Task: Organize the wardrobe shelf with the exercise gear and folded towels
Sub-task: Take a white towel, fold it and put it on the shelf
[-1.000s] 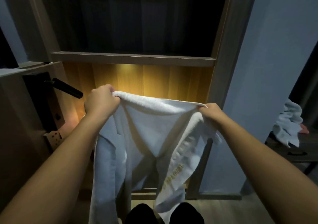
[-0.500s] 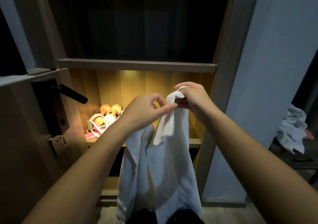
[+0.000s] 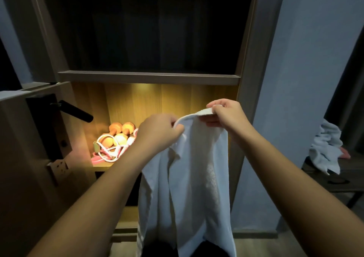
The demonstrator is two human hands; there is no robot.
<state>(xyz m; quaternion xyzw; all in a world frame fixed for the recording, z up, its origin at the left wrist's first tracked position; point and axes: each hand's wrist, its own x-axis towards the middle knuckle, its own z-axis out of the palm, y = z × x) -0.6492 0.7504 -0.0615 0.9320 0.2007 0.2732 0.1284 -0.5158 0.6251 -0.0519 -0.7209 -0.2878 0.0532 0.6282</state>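
The wardrobe (image 3: 248, 59) fills the middle of the view, its upper bay dark, its frame running from 12 down to 6 o'clock; a blue-grey wall (image 3: 307, 75) takes the whole side from 1 to 4 o'clock; an open door (image 3: 21, 158) stands at 8 to 9 o'clock with a black lever handle (image 3: 75, 110); a strip of wood-look floor (image 3: 266, 245) shows at 5 o'clock. Under the shelf board (image 3: 147, 77) a lit compartment glows amber, and its bottom shelf (image 3: 102, 167) carries the exercise gear at 9 o'clock.

The white towel (image 3: 189, 177) hangs in the air in front of that compartment, just below centre; its long axis runs upright, top edge toward 12, loose end dropping out of view at 6; it is doubled lengthwise, with soft folds.

A pale crumpled cloth (image 3: 325, 148) lies on a dark bench (image 3: 338, 179) at 3 o'clock.

The left hand (image 3: 157, 132) pinches the towel's top edge; the right hand (image 3: 226, 116), just beside it toward 2 o'clock and slightly higher, grips the same edge with curled fingers.

Orange dumbbells (image 3: 122, 129) sit at the back of the shelf; a white and pink cord (image 3: 110, 152) is tangled in front of them.
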